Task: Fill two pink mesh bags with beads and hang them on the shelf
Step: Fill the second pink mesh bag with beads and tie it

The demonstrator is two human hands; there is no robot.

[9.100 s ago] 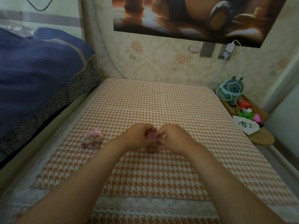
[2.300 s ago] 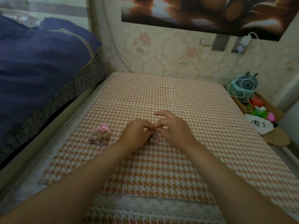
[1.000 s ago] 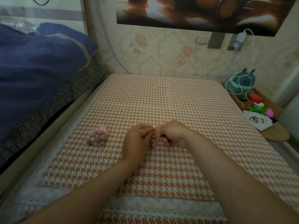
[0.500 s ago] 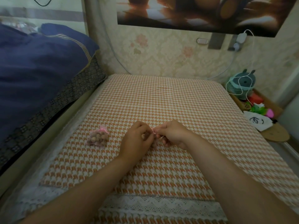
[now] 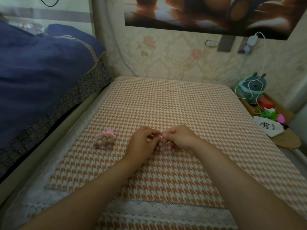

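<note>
A pink mesh bag (image 5: 104, 141) full of tan wooden beads lies tied with a pink ribbon on the orange houndstooth cloth (image 5: 166, 103), left of my hands. A second bead-filled mesh bag (image 5: 160, 145) sits between my hands at the cloth's middle. My left hand (image 5: 141, 143) and my right hand (image 5: 180, 138) both pinch the pink drawstring at its top, fingertips almost meeting. Most of this bag is hidden by my fingers.
A dark blue quilt (image 5: 41, 77) is heaped on the bed at the left. At the right, a low wooden shelf (image 5: 280, 112) carries a teal toy (image 5: 253, 87) wrapped in white cable, green and pink items and a white cloth. A wallpapered wall stands behind.
My hands stay on the second bag and keep working its drawstring; the fingertips have shifted slightly. The tied bag at the left has not moved.
</note>
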